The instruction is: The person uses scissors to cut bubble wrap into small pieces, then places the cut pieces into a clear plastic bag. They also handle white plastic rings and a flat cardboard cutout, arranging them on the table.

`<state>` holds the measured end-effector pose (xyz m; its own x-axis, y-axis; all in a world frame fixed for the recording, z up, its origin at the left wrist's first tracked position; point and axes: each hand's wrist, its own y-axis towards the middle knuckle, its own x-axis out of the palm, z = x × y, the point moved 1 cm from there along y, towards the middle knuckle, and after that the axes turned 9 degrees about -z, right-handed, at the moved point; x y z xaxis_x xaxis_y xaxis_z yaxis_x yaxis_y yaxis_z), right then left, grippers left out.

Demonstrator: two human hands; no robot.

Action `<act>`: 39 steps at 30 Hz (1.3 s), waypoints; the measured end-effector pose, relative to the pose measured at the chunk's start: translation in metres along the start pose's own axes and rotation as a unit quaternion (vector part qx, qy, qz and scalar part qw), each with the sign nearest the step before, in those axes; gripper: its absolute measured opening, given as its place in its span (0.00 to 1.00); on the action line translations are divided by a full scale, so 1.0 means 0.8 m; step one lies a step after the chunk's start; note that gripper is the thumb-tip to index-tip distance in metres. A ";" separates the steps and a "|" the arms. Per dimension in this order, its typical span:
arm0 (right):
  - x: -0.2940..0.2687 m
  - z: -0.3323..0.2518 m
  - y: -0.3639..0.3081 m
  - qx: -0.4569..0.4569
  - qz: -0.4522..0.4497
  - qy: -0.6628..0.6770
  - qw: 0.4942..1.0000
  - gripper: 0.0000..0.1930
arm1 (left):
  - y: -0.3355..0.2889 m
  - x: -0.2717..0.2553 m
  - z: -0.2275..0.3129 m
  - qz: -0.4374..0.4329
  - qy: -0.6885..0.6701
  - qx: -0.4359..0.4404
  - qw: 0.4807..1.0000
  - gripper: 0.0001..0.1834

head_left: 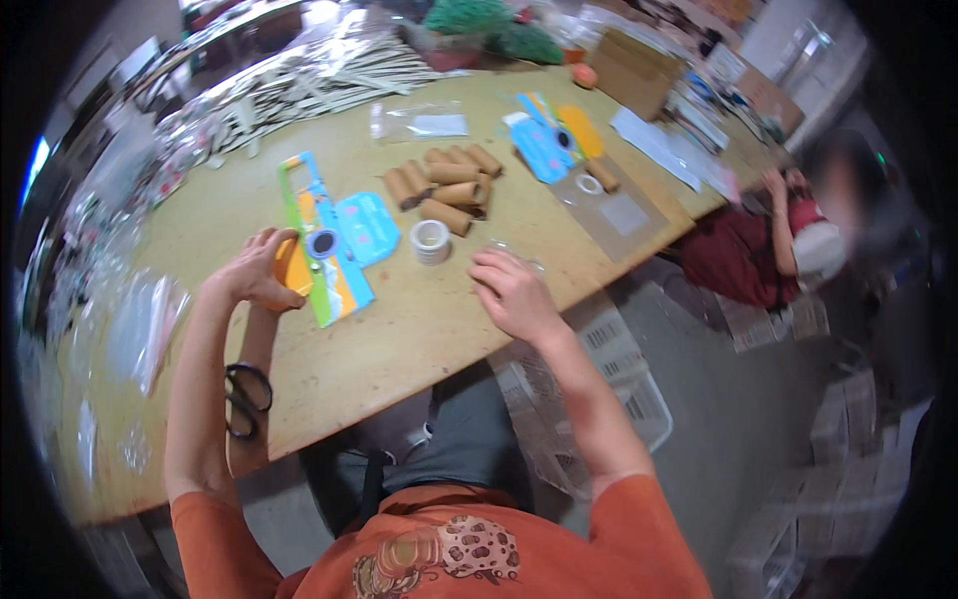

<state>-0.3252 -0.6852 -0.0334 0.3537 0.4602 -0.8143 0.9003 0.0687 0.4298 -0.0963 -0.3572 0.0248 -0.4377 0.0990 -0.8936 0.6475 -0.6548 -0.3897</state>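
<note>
A brightly printed folding card (347, 270) in green, blue and orange lies on the table, a dark round spot at its middle. My left hand (261, 270) grips its orange flap between thumb and fingers. To the right, my right hand (516, 295) hovers at the table's near edge with fingers curled. Something clear and shiny shows beside those fingertips; whether they hold it is hard to make out. Between my hands stands a short stack of white tape rolls (430, 243). Behind it several brown cardboard tubes (454, 195) are heaped.
Black-handled scissors (247, 399) lie near my left forearm. A second printed card (544, 145) rests by a brown board (621, 222) at the right, near a seated person (768, 240). Flat strips (309, 85) pile up at the back, clear plastic bags (110, 299) at the left.
</note>
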 end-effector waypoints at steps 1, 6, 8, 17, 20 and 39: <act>0.000 -0.001 -0.001 0.005 0.000 0.006 1.000 0.10 | -0.011 0.002 0.000 -0.004 0.007 -0.006 1.000 0.60; -0.021 -0.014 0.018 -0.017 0.089 -0.005 0.996 0.09 | -0.069 0.018 -0.015 0.009 0.001 -0.011 1.000 0.60; -0.035 -0.012 0.032 0.000 0.144 0.012 0.989 0.09 | -0.102 0.031 -0.010 0.037 0.019 -0.028 0.999 0.60; -0.025 0.060 0.259 0.027 -0.015 -0.004 1.000 0.11 | -0.184 0.151 0.122 0.375 -0.118 0.042 0.918 0.13; 0.025 0.064 0.345 0.122 -0.126 -0.072 0.982 0.21 | -0.178 0.155 0.118 0.404 -0.141 -0.010 0.904 0.12; -0.001 0.108 0.465 0.104 0.059 0.117 0.986 0.13 | -0.190 0.168 0.097 0.418 -0.180 0.060 0.889 0.14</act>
<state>0.0316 -0.7368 0.0938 0.4130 0.6479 -0.6400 0.8975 -0.1701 0.4069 -0.3019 -0.3030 -0.0190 -0.0203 -0.6909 -0.7226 0.7783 -0.4646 0.4223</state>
